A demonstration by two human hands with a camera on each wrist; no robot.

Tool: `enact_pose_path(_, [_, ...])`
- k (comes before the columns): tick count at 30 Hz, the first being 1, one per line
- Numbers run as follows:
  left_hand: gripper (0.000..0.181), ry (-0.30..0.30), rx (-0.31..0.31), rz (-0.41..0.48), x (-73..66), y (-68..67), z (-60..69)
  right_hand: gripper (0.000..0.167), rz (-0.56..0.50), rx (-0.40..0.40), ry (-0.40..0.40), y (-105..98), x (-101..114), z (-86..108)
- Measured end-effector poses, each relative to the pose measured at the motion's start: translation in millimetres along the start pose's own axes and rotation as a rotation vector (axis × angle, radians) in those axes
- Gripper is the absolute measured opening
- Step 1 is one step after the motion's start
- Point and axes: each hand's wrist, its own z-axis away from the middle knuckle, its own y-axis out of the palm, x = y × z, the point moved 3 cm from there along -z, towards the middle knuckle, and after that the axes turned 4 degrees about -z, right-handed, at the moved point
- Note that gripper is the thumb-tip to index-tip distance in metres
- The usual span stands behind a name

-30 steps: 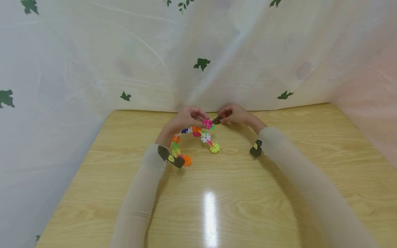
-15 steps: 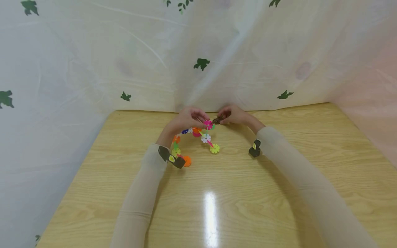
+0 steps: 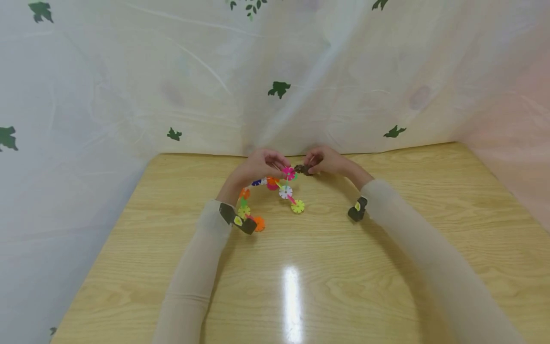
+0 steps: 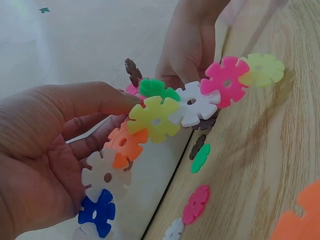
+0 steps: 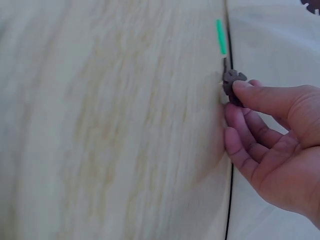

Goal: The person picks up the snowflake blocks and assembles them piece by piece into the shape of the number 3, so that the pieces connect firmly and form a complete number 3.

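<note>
In the head view my left hand [image 3: 263,164] holds a chain of flower-shaped interlocking plastic discs near the table's far edge, beside a pink disc [image 3: 289,173]. Its thumb and fingers curl round the chain by a yellow disc [image 4: 154,120] and an orange disc [image 4: 125,142] in the left wrist view. My right hand [image 3: 327,159] pinches a brown disc [image 5: 234,86] between thumb and fingers. Just beyond it, a thin green disc [image 5: 221,37] stands edge-on. Whether the held brown disc is joined to the brown disc [image 3: 299,168] beside it, I cannot tell.
The chain's ends reach toward the front, with an orange disc [image 3: 259,224] at the left and a yellow disc [image 3: 298,206] at the right. They are over the wooden table [image 3: 343,277]. Behind the far edge hangs a pale curtain [image 3: 206,95] with green leaf shapes.
My right hand dips slightly left, then shifts a little right, and more of the brown discs shows between the hands. The left hand and its chain stay nearly still.
</note>
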Motion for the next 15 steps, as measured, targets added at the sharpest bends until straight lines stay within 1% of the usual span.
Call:
enact_pose_path(2, [0.026, -0.004, -0.003, 0.004, 0.0, 0.1, 0.0, 0.024, -0.019, 0.006, 0.008, 0, 2, 3.6])
enact_pose_path(4, [0.026, -0.004, -0.006, 0.002, -0.1, 0.1, 0.0, 0.024, -0.056, 0.000, 0.032, 0, 3, 6.7])
enact_pose_path(8, [0.026, -0.005, -0.014, -0.005, -0.2, -0.1, 0.0, 0.028, -0.159, -0.021, 0.072, -1, 7, 14.2])
enact_pose_path(15, [0.024, -0.004, -0.020, -0.018, 0.2, -0.3, 0.0, 0.030, -0.295, -0.078, 0.068, -4, 12, 24.5])
